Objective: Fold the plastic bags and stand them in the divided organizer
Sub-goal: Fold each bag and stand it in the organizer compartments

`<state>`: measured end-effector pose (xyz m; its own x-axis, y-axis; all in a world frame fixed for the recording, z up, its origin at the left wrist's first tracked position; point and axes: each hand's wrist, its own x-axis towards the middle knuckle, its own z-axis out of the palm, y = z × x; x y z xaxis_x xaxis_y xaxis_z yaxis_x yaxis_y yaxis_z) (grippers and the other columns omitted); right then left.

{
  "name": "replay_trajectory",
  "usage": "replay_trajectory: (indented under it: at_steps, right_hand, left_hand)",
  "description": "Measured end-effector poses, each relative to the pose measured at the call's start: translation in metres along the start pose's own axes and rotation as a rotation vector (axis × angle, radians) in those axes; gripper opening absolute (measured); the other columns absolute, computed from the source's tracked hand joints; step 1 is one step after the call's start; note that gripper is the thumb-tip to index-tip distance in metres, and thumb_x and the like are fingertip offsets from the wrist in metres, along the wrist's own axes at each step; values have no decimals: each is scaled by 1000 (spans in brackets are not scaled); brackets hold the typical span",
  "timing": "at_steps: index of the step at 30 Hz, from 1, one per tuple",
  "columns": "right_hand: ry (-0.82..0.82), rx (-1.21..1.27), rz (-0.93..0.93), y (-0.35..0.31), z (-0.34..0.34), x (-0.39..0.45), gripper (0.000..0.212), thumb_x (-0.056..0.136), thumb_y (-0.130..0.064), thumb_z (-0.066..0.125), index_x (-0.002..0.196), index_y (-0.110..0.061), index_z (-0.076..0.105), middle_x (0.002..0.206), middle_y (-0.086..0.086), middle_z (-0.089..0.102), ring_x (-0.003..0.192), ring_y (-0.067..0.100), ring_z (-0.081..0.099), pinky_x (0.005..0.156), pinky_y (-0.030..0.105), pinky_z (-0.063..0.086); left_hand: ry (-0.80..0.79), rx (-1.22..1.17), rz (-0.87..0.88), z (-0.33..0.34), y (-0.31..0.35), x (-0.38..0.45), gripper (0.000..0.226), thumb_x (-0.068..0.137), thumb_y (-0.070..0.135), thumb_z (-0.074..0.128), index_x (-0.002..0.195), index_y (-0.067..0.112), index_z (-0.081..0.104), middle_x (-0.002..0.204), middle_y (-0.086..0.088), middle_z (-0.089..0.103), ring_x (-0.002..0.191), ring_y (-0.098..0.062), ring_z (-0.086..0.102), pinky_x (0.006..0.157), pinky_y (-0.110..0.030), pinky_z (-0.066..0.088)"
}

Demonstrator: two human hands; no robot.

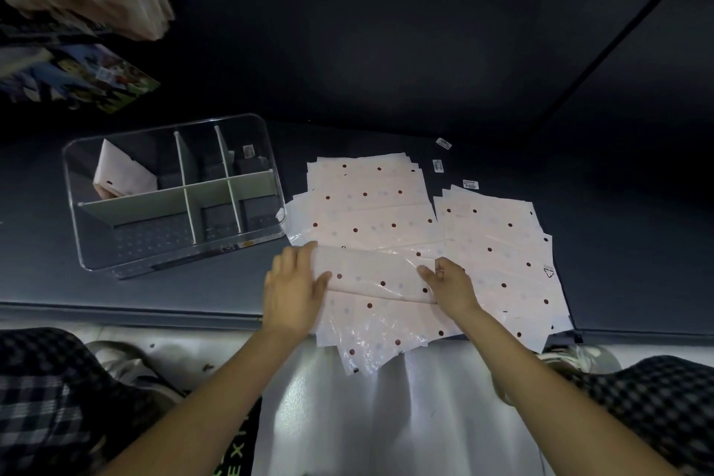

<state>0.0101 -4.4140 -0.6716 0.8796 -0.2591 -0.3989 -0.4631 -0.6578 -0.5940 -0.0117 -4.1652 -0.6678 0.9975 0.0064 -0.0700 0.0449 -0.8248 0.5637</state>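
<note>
Several pale pink plastic bags with dark and light dots lie spread flat on the dark tabletop. One bag at the front is doubled over into a long strip. My left hand presses flat on its left end. My right hand pinches its right end between thumb and fingers. A clear divided organizer stands to the left, and one folded pink bag leans upright in its back left compartment. The other compartments hold no bags.
The table's front edge runs just below my hands, and some bags hang over it. Three small white labels lie behind the bags. Colourful packages sit at the far left. Checked fabric covers my knees.
</note>
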Motion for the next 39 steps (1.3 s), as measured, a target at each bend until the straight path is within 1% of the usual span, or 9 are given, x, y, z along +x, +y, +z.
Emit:
replay_trajectory:
  at_steps: [3,7,14,18,23,27,33,36,39]
  right_hand:
    - [5,-49,6,0,1,1,44,94,-27,53,62,-16,25,61,-2,31,56,12,29,51,26,23]
    - [-4,-91,14,0,1,3,44,95,-27,51,62,-16,25,62,-2,32,56,11,29,50,26,23]
    - [-10,0,108,-7,-2,1,23,94,-28,54,84,-9,47,80,4,51,84,27,49,67,30,34]
    - [446,-65,-134,-22,10,-26,29,96,-24,49,118,-6,49,110,12,59,104,29,54,77,29,41]
    - [-20,-334,-643,-47,65,-46,51,101,-31,34,148,-14,24,155,1,24,144,14,17,117,22,2]
    - [-63,-552,-571,-18,71,-32,64,94,-58,7,143,-27,-19,152,-13,-20,142,6,-20,116,30,-16]
    - [-108,-724,-462,19,29,-25,78,88,-66,6,142,-19,-26,150,-5,-31,136,7,-33,116,29,-17]
    - [-123,-780,-473,16,16,-25,80,94,-60,19,146,-12,-17,151,2,-25,142,13,-22,117,26,-11]
    - [-10,-903,-645,7,1,-31,69,86,-35,61,138,5,38,147,23,31,135,30,39,109,35,38]
  left_hand:
    - [-5,130,346,9,11,-7,49,90,28,60,134,9,48,140,-13,46,130,-34,42,109,-45,30]
    - [-305,449,504,31,13,-7,72,96,58,16,148,16,-11,153,-4,-23,140,-22,-26,113,-38,-21]
    - [-437,554,502,35,-5,9,71,80,76,-2,140,46,-24,150,-9,-35,136,-32,-34,114,-49,-16]
    - [-417,544,507,36,-7,5,70,81,77,0,139,47,-26,147,-10,-39,133,-33,-40,113,-50,-19]
    - [-444,563,489,33,-2,5,74,84,72,4,148,36,-6,148,-12,-38,132,-33,-40,114,-50,-18]
    - [-434,535,500,28,-8,5,76,80,75,0,143,38,-22,147,-12,-39,132,-30,-42,114,-47,-20]
    - [-475,507,482,12,-27,4,83,79,78,3,140,33,-32,146,-13,-41,132,-24,-42,113,-38,-21]
    - [-505,522,468,8,-23,4,83,80,78,6,141,34,-29,147,-16,-38,133,-27,-40,113,-38,-20]
    - [-527,578,430,5,-6,7,77,84,73,10,143,36,-22,151,-24,-26,139,-35,-28,115,-42,-15]
